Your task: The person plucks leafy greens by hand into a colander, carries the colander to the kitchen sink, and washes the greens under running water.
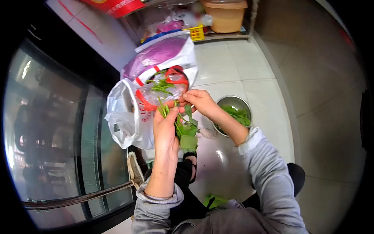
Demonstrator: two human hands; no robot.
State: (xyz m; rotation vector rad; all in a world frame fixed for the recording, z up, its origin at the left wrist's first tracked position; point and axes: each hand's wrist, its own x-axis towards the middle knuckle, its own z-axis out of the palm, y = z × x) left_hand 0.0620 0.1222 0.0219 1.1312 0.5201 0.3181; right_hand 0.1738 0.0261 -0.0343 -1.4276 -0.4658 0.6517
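My left hand [164, 130] is closed around a bunch of leafy greens [188, 141], with thin stems sticking up past the thumb and broad leaves hanging below. Close beside it, my right hand [200, 102] pinches at a stem of the same greens; its fingertips partly hide the stem. Just beyond both hands is a bin lined with a clear, red-edged plastic bag [148, 95], and cut stem pieces [161, 86] lie on the bag. Right of my right forearm, a round metal bowl [223, 98] on the floor holds leafy greens [238, 115].
White plastic bags [121, 113] stand left of the bin, with a purple bag [159, 54] behind. A shelf with a lidded tan tub [224, 17] and a yellow basket [196, 33] is at the back. A glass-fronted cabinet [46, 128] stands left. More greens [214, 200] lie near my lap.
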